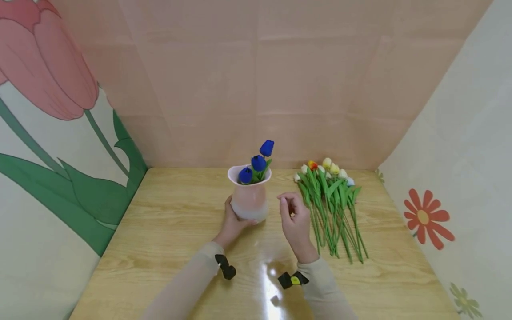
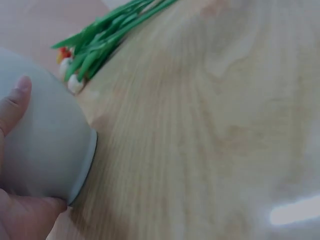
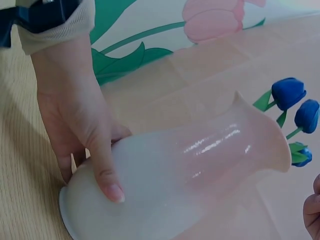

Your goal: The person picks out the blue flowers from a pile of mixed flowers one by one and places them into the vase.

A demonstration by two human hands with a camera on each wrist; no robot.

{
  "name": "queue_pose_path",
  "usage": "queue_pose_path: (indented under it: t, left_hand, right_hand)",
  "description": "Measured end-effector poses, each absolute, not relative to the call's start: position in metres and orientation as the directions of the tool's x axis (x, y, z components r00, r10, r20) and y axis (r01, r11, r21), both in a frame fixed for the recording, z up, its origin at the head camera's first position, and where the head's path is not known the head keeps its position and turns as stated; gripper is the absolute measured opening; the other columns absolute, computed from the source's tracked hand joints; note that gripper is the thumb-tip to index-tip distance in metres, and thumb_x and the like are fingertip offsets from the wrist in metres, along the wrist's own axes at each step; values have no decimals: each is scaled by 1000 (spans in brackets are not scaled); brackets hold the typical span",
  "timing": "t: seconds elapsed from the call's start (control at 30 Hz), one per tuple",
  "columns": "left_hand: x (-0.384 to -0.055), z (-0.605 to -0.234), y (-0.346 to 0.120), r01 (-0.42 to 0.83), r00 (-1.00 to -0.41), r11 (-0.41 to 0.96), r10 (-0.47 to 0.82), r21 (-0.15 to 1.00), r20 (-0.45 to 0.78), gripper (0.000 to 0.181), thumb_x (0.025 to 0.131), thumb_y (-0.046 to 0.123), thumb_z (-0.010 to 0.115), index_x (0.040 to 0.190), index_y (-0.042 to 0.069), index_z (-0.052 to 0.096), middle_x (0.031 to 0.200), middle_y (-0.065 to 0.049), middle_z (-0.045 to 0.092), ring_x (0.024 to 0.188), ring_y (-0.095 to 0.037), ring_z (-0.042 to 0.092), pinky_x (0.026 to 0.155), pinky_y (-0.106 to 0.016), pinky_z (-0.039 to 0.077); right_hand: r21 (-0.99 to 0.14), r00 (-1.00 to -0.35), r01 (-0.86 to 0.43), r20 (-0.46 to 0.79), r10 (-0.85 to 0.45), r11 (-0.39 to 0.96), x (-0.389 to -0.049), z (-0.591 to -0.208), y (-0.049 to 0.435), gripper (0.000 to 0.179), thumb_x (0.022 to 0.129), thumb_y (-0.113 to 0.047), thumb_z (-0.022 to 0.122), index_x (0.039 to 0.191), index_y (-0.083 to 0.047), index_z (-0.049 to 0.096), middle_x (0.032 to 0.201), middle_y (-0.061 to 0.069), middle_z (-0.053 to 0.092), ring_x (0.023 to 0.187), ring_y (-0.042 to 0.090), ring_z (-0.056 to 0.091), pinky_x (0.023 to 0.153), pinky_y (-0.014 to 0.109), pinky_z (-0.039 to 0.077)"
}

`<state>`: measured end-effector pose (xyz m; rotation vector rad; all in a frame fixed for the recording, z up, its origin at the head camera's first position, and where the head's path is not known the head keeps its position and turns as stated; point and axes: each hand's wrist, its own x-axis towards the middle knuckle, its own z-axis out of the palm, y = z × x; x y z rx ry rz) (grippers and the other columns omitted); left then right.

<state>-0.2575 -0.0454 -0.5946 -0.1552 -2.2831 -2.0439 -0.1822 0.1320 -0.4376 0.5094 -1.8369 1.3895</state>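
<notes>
A pink-and-white vase (image 1: 250, 199) with a flared, wavy rim stands near the middle of the wooden table. Three blue tulips (image 1: 258, 163) lean out of its mouth, with green leaves beside them. My left hand (image 1: 233, 224) grips the vase low on its left side; the thumb lies across the white lower body in the right wrist view. Whether the base rests fully on the table is hard to tell. Just right of the vase, apart from it, my right hand (image 1: 297, 218) hovers with loosely bent fingers and nothing visible in them.
Right of my right hand lies a bunch of tulips (image 1: 332, 195), mostly white and pale yellow with one orange-red, stems toward me. Behind the table (image 1: 168, 240) hangs a plain pinkish backdrop (image 1: 256, 80). Flower-printed sheets (image 1: 472, 155) flank both sides.
</notes>
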Motion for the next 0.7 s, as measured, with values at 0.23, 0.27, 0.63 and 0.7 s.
queue_pose_path:
  t: [0.23, 0.27, 0.63, 0.7]
  left_hand:
    - [-287, -598, -32, 92, -996, 20, -13, 996, 92, 119, 61, 8, 92, 150, 16, 14, 149, -17, 34, 137, -33, 35, 118, -45, 21]
    - [-289, -598, -30, 92, -996, 15, -15, 996, 92, 118, 61, 7, 91, 150, 16, 14, 149, -16, 34, 137, -32, 35, 118, -44, 21]
    - [-300, -584, -29, 48, -998, 8, 34, 999, 48, 116, 68, 1, 86, 152, 14, 8, 153, -17, 27, 141, -33, 28, 120, -44, 15]
    - [-297, -581, -36, 18, -998, 66, 65, 998, 14, 120, 70, 8, 87, 154, 14, 2, 156, -19, 21, 143, -34, 26, 120, -45, 15]
  right_hand:
    - [-628, -623, -706, 771, 134, 327, -180, -436, 134, 12, 86, 19, 52, 89, 11, 61, 57, 6, 46, 51, 1, 38, 44, 18, 33]
    - [-629, -624, -705, 770, 134, 328, -180, -436, 134, 12, 86, 19, 52, 89, 11, 61, 57, 6, 46, 51, 1, 38, 44, 18, 33]
    - [-660, -655, -669, 741, 148, 342, -192, -460, 141, 12, 89, 13, 54, 91, 5, 63, 58, 3, 45, 50, 2, 37, 44, 18, 32]
    - [-670, -670, -653, 729, 145, 353, -196, -469, 145, 12, 91, 10, 55, 92, 1, 63, 58, 2, 46, 50, 2, 37, 44, 18, 32]
